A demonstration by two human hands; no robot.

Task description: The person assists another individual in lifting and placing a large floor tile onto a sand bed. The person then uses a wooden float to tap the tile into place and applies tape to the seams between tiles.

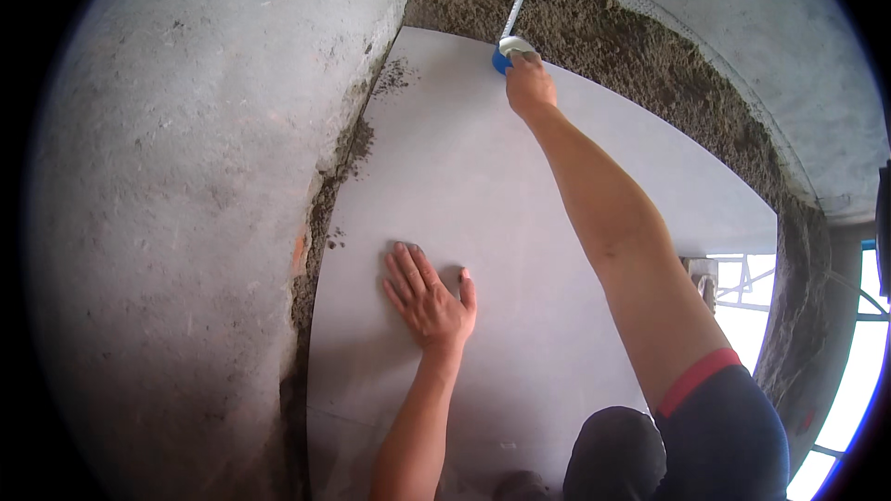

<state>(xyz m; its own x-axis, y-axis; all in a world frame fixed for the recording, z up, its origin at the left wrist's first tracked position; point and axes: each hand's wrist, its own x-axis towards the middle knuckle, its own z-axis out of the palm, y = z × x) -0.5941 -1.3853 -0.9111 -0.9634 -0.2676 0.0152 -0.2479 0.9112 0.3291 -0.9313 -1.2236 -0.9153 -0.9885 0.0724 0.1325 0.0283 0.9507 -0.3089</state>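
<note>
A large pale, glossy slab (548, 334) lies below me, with dark gritty specks near its upper left edge. My left hand (427, 301) rests on it with the fingers spread. My right hand (527, 83) grips a blue and silver tape measure (503, 59) at the slab's far edge, the arm stretched out. The tape's white blade (515, 5) extends from the case across the rough dark strip beyond that edge; the fingers partly hide the case.
Rough grey-brown mortar (631, 32) borders the slab. A smooth grey concrete surface (167, 176) lies along the left, and another (761, 19) at upper right. Bright framed openings (858, 362) show at far right, with a reflection in the slab. My dark knee (613, 455) is at the bottom.
</note>
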